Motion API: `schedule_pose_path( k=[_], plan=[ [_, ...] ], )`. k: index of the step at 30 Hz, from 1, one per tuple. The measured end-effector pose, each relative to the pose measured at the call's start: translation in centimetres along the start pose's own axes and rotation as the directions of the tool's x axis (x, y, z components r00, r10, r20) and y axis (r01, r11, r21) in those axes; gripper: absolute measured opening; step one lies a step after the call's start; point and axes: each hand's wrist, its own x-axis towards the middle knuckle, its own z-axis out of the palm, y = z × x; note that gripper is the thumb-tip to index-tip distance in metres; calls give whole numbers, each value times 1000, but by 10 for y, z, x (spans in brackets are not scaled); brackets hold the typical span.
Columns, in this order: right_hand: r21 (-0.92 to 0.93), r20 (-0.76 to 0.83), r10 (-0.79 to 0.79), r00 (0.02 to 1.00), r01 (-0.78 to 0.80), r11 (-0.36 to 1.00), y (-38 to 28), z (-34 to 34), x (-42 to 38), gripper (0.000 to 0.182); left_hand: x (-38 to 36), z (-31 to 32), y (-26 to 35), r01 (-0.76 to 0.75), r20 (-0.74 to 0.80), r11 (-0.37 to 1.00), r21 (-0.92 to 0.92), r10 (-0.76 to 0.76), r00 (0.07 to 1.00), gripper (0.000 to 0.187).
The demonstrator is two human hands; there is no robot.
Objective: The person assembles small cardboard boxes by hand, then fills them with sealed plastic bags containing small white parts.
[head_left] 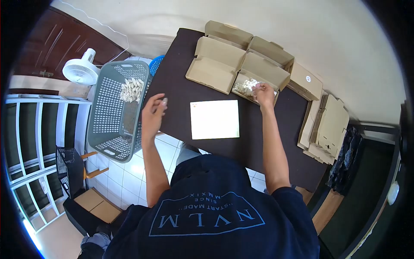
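My left hand is raised between the grey basket and the table, its fingers loosely curled with a gap between them. A pale spot shows at its fingertips, too small to tell whether it is a nail or a small piece. My right hand reaches into an open cardboard box, fingers drawn together at a heap of small whitish pieces; what they grip is partly hidden. In front of me on the dark table lies a blank white rectangular sheet or board.
More open cardboard boxes stand by the wall, with a closed box and stacked flat cardboard to the right. The grey basket at left holds a bundle of whitish pieces. A white fan stands behind it.
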Motion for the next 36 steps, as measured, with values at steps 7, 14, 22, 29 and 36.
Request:
schedule_pose_path(
  k=[7,14,22,29,36],
  plan=[
    [-558,-154,-90,984,-12,829,13,29,55,17,-42,-46,-32,128,-63,992,-11,-128,990,26],
    [-644,-88,-159,983,66,762,-15,49,36,18,-37,-66,-29,213,-68,973,-84,-219,973,32],
    [-677,55,-466,883,376,633,-17,51,11,18,12,-88,-21,122,-118,992,-42,-127,985,31],
    [-715,77,-506,859,401,572,-9,42,5,26,16,-35,-25,-62,255,995,75,41,966,23],
    [-818,107,-377,920,296,492,28,43,-9,56,-15,-1,-57,-10,349,997,82,-19,937,23]
  ],
)
